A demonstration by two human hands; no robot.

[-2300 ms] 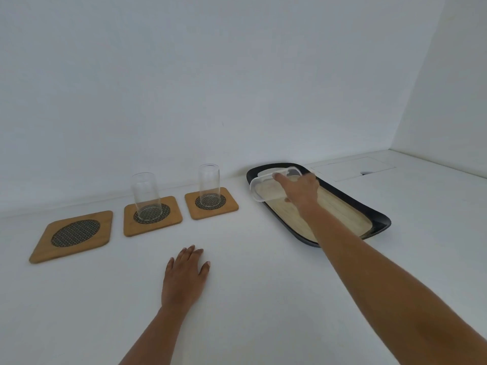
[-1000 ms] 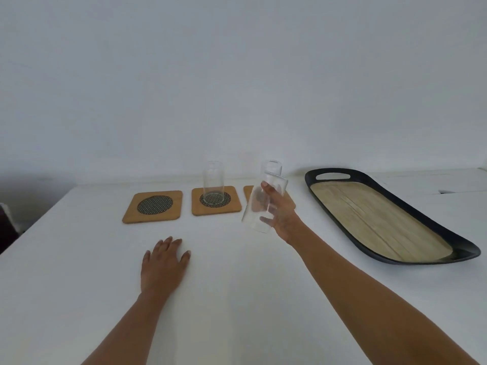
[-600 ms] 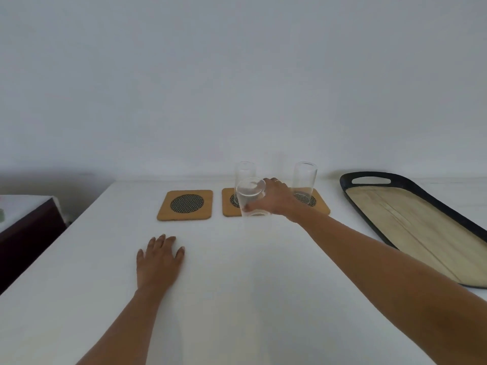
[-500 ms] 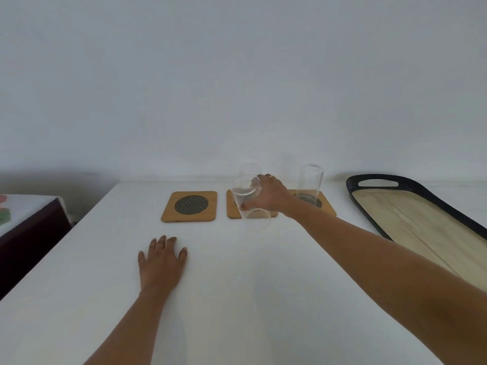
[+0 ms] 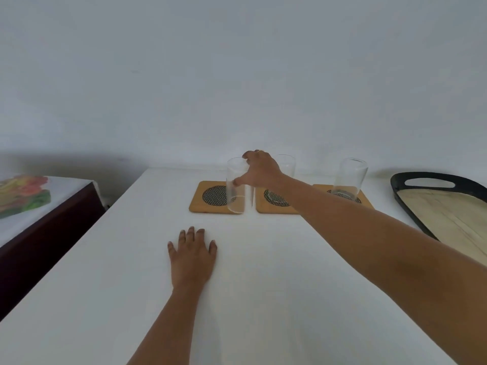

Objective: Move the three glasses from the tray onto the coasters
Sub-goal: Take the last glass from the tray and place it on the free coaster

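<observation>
Right hand [image 5: 259, 169] is clamping the third glass [image 5: 236, 188] upper-wall, hovering at the 3 o'clock edge of the left coaster [image 5: 214, 196]; rigid, slick, breakable. Left hand [image 5: 193, 255] is lying splayed flat.

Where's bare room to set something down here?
Free: white tabletop between the left hand and right forearm; the tray bed. Crowded: the coasters, with glasses and the right hand.
</observation>
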